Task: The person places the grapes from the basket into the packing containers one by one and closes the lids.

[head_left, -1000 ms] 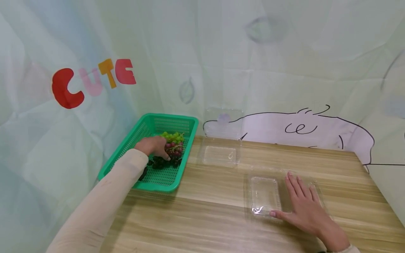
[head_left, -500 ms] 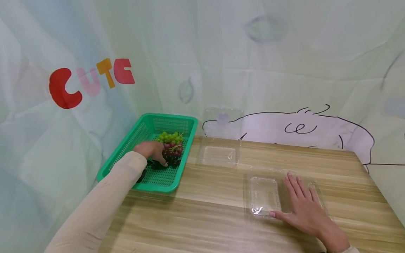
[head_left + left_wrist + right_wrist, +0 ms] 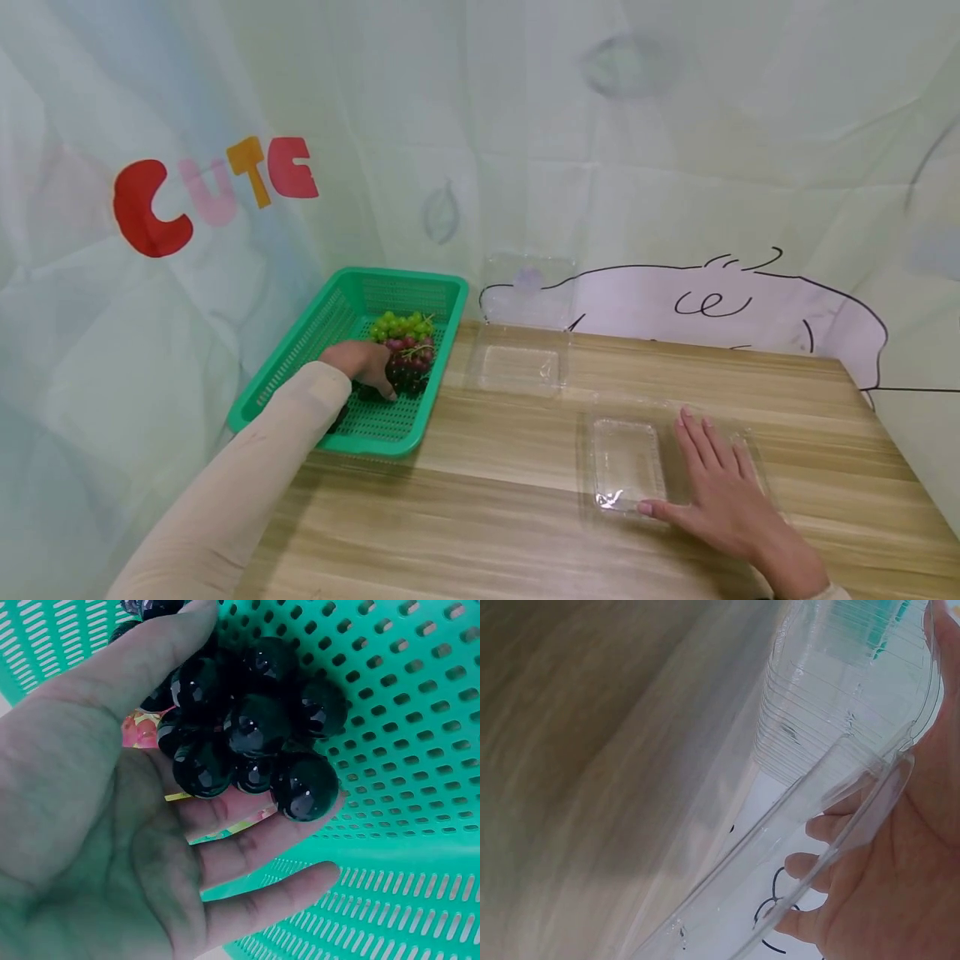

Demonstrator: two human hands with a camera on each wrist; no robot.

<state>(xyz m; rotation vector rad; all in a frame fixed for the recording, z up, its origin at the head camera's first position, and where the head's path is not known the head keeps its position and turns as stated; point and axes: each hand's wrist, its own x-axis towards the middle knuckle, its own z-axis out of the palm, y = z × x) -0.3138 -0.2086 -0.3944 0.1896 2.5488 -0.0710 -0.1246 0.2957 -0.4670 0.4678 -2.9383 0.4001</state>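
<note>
Fingers (image 3: pixel 234 859) of the left hand (image 3: pixel 112 802) are spread apart and nearly straight, and the dark grapes (image 3: pixel 259 724) are seen between them and the thumb. It cannot be told whether the weight of the bunch is carried; no tight clamping is shown. The bunch is placed inside the green basket (image 3: pixel 375 447), on its perforated bottom, just beside the red grapes (image 3: pixel 420 354), and beyond these the green grapes (image 3: pixel 402 325) are found.

By the right hand (image 3: pixel 727 508), nothing is gripped. Its fingers are extended, with small gaps, and are laid over the right half of the clear box (image 3: pixel 628 462), while the thumb is put near the edge of the left half. Behind it, a second clear box (image 3: pixel 521 367) is set on the table (image 3: pixel 480 517) with its lid raised.

From this, the step in hand is judged to be the taking of the dark bunch, while the clear box is being steadied. For the next move, the left fingers would need to be brought together under the bunch, gently, so that no berry is torn off, and enough height would be required for the basket rim to be cleared.
</note>
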